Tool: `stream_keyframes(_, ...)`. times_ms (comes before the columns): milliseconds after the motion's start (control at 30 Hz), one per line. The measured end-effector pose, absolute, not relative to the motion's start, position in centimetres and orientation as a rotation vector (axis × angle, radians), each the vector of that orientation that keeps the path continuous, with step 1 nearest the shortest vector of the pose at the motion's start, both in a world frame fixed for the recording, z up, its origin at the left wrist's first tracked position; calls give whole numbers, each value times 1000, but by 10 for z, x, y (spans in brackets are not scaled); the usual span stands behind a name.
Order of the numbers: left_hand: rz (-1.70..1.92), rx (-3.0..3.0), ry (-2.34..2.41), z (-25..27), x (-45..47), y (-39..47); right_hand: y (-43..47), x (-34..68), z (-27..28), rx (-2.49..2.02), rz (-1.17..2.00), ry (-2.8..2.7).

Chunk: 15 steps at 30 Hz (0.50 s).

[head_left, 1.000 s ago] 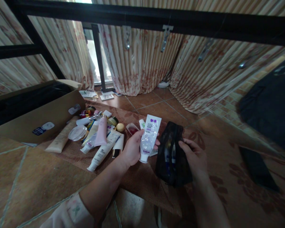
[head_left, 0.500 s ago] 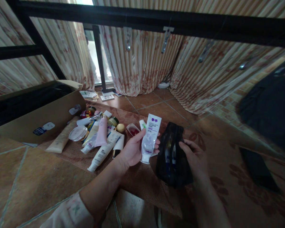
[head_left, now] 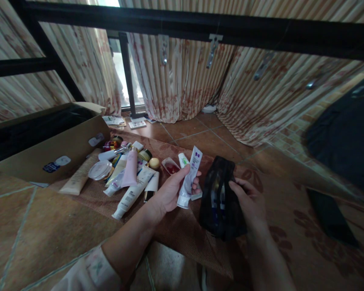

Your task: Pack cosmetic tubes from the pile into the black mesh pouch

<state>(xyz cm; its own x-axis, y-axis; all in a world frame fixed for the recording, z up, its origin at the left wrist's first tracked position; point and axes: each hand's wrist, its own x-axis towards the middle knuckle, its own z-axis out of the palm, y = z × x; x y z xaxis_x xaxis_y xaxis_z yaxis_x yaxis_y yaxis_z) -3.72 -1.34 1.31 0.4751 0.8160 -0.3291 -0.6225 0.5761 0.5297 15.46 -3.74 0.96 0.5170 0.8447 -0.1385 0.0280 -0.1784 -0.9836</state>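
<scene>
My left hand (head_left: 171,190) is closed around a white tube with purple lettering (head_left: 190,178), its cap end pointing down towards me. Behind that hand lies a smaller white tube with a green mark (head_left: 183,159), next to a clear case with something red (head_left: 170,166). A pale flat item (head_left: 196,195) shows partly under my left fingers. My right hand (head_left: 249,198) grips the side of a black see-through mesh pouch (head_left: 220,202), thumb on top. Inside the pouch, slim items with white and blue parts show through the mesh.
Left of my hands lies a pile of cosmetics, among them a pink tube (head_left: 131,167) and a round clear container (head_left: 99,170). A cardboard box (head_left: 75,151) stands beyond it. A dark flat device (head_left: 332,216) lies at right on the brown patterned mat (head_left: 279,198). A black bar (head_left: 182,24) crosses above.
My left hand has turned the purple-lettered tube so that its narrow side faces me more. The pouch and my right hand have barely moved.
</scene>
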Motion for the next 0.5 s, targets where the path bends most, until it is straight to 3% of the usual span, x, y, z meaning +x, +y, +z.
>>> stream_keyframes(500, 936, 437, 595, 10, -37, -14, -37, 158, 0, -1570, 915, -795)
